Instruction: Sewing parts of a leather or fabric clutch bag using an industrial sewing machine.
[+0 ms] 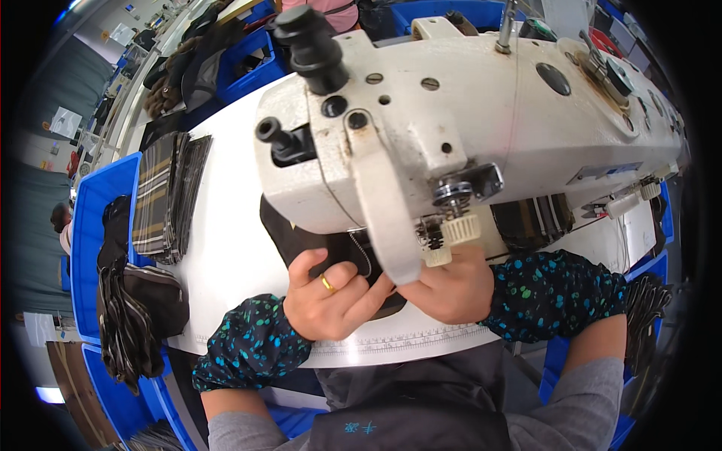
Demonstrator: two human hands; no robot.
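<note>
A dark fabric piece (284,239) lies on the white table beneath the head of the sewing machine (444,128). My left hand (331,301), with a gold ring, is at the fabric's near left side. Its fingers are bent, and its index finger and thumb close on the fabric near the middle. On the other side my right hand (457,292) is curled at the fabric's near edge, just below the white dials. The machine's pale lever (387,203) covers some of its fingertips. The needle area is hidden behind the machine head.
Folded plaid cloth (162,199) is stacked at the left, beside a blue bin (86,225) draped with dark fabric pieces (124,316). More plaid pieces (532,222) lie behind my right hand. A printed ruler strip (421,338) runs along the table's near edge.
</note>
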